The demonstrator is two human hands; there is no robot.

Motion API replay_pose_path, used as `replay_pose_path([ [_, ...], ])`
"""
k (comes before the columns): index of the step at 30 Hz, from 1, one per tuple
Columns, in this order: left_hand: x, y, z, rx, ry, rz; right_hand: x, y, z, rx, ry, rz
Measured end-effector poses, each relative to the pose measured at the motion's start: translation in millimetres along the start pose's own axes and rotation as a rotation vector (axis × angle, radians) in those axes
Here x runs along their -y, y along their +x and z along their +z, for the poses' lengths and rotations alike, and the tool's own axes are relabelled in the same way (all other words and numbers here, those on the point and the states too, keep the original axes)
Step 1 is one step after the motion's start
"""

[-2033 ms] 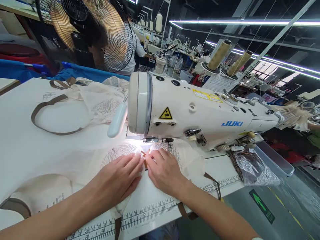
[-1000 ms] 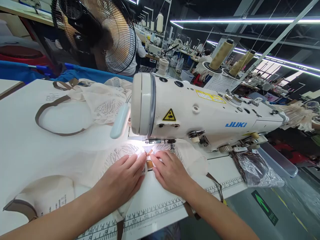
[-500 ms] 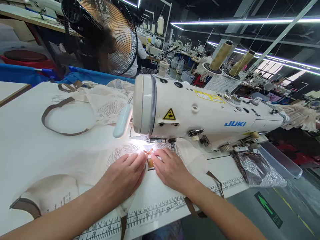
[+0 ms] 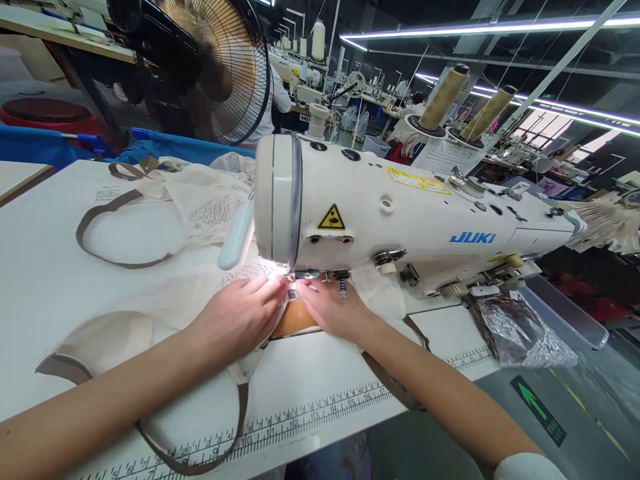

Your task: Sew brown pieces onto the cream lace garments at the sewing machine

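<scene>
Under the lit needle area of a white JUKI sewing machine (image 4: 370, 213), both hands work on a cream lace bra (image 4: 117, 330) with brown straps. My left hand (image 4: 245, 308) has its fingers pressed together on the bra's middle, just left of the presser foot (image 4: 310, 274). From the other side my right hand (image 4: 337, 310) grips the same garment, its fingertips partly hidden beneath the machine head. The small orange bow is mostly covered by fingers and glare. Between the hands an orange-brown plate (image 4: 296, 319) shows on the machine bed.
Another cream bra (image 4: 213, 207) lies on the white table behind the left hand. A printed ruler (image 4: 300, 420) runs along the front edge. A plastic bag (image 4: 520, 330) is at right, a fan (image 4: 225, 73) behind, and thread cones (image 4: 445, 97) beyond the machine.
Both hands have moved forward, carrying the bra's middle and bow in under the presser foot area. More of the orange-brown plate shows, and a brown strap has slid into view in front.
</scene>
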State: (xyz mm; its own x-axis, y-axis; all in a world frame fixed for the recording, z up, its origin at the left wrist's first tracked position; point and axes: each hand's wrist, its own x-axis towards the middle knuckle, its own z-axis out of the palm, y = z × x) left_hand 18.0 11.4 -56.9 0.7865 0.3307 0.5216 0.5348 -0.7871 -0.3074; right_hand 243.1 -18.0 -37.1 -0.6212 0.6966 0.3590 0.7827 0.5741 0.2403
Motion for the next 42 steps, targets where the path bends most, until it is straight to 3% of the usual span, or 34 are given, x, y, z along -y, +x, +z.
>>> replay_pose_path([
  [6, 2.1, 3.0, -2.8, -0.002, -0.001, 0.004, -4.3, 1.0, 3.6, 0.035, 0.117, 0.034],
  [36, 1.0, 2.4, -0.9, -0.027, -0.039, -0.006, -2.6, -0.7, -4.9, 0.085, 0.034, 0.007],
  [42, 1.6, 2.3, -0.6, -0.027, -0.003, 0.009, -0.9, -0.9, -6.2, 0.040, -0.046, -0.015],
])
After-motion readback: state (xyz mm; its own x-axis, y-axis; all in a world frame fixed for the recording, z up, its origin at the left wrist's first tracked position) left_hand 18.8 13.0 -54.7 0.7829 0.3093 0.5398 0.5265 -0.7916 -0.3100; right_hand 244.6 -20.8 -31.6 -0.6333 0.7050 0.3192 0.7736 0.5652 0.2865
